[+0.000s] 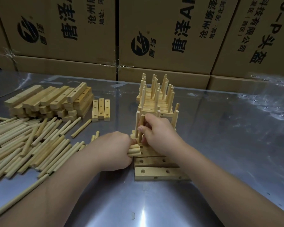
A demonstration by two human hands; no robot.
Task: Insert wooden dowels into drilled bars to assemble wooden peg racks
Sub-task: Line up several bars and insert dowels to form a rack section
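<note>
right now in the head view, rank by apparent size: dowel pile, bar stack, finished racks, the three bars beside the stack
1. dowel pile, clearly largest, though it also lies nearest the camera
2. bar stack
3. finished racks, narrower than the stack but taller, so this order is unsure
4. three bars, clearly smallest

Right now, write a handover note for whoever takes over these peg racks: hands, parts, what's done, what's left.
Left hand grips a bundle of dowels.
Right hand pinches an upright dowel at a bar hole; a second dowel stands beside it.
Done: finished racks stacked behind.
Left: front bars with empty holes; loose dowels and spare bars lie to the left.
</note>
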